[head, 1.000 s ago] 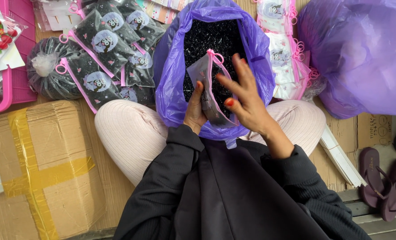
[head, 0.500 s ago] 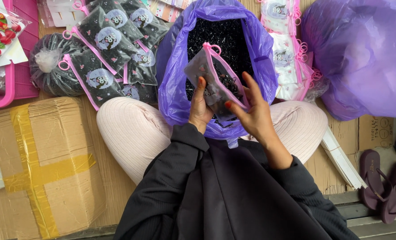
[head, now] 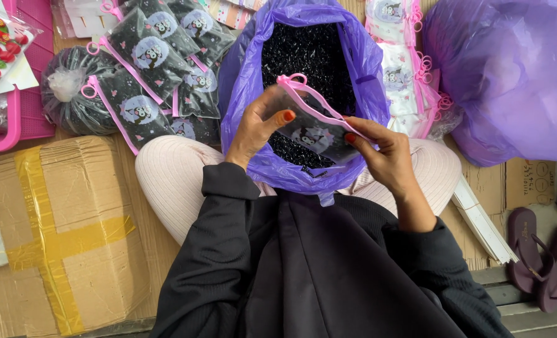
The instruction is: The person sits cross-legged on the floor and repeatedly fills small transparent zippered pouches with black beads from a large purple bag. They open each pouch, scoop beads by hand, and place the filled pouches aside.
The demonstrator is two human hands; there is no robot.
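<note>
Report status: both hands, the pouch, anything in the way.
Left hand and right hand both gripping the clear zip pouch. Pouch held over the open purple bag of small black pieces. Nothing blocking.

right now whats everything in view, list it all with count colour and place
zip pouch: one, clear with pink zipper, held over the open bag
open bag: one, purple, full of small black pieces, between the knees
filled pouches: several, black with pink zippers, upper left
tied bag: one, purple, upper right
white pouches: a stack, right of the open bag
cardboard box: one, brown with yellow tape, lower left
sandals: a pair, purple, lower right
left hand: grips pouch
right hand: grips pouch
</note>
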